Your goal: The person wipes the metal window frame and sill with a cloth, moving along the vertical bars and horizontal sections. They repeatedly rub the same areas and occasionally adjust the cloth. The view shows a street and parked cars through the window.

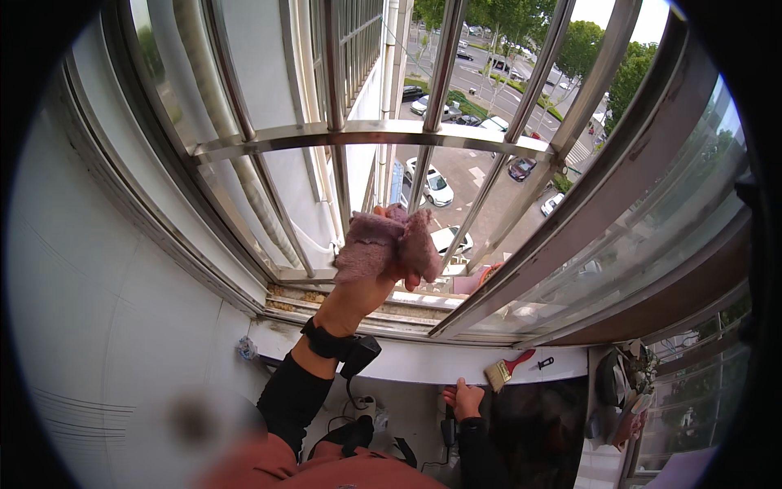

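Note:
My left hand (398, 276) is raised into the open part of a sliding window and holds a crumpled pink cloth (369, 247). The cloth hides most of the fingers. Behind it stand the metal bars (420, 171) of a window guard; whether the cloth touches one, I cannot tell. Below it runs the window track (360, 308), with dirt in its left corner. My right hand (467, 400) is low at the front edge of the white windowsill (415, 363), fingers curled and nothing seen in them. Just right of it lies a paintbrush (508, 370) with a red handle.
A small black-handled tool (545, 363) lies beyond the paintbrush. Crumpled clear plastic (247, 348) sits at the sill's left end. A glass sash (550, 293) covers the right side. A potted plant (641, 373) stands far right. Parked cars (431, 181) show far below outside.

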The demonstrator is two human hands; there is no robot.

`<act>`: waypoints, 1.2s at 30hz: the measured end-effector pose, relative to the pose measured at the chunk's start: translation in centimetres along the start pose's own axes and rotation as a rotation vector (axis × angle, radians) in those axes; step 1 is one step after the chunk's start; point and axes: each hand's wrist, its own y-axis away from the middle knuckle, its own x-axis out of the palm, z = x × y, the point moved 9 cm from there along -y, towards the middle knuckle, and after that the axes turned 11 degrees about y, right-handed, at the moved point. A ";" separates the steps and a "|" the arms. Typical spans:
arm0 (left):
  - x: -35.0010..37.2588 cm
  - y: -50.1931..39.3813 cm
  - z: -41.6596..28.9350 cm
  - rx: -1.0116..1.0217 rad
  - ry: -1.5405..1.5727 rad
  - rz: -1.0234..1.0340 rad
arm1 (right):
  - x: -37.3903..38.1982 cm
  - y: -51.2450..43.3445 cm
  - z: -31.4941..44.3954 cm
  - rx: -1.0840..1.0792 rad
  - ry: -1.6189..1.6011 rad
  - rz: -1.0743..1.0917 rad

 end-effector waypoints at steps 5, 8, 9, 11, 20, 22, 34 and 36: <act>1.3 9.0 8.3 -0.385 0.562 -0.151 | -0.2 1.0 -0.5 -0.070 -0.100 0.056; 3.0 16.2 12.5 -0.456 0.559 -0.086 | -0.8 3.1 -3.8 -0.145 -0.099 0.190; 3.2 19.0 14.0 -0.466 0.514 -0.089 | -1.0 4.0 -5.4 -0.178 -0.071 0.240; 5.0 24.8 16.8 -0.476 0.606 -0.023 | -1.7 6.1 -9.2 -0.211 -0.045 0.325; 15.1 47.0 27.8 -0.913 0.431 -0.100 | -12.7 20.2 -19.6 -0.250 -0.102 0.486; 17.6 49.3 29.7 -0.991 0.431 -0.064 | -14.9 22.4 -20.9 -0.251 -0.123 0.494; 25.6 55.4 35.8 -1.163 0.146 0.296 | -20.2 28.7 -25.9 -0.376 -0.258 0.285; 25.8 55.2 35.8 -1.144 0.124 0.347 | -21.2 28.4 -26.6 -0.322 -0.177 0.148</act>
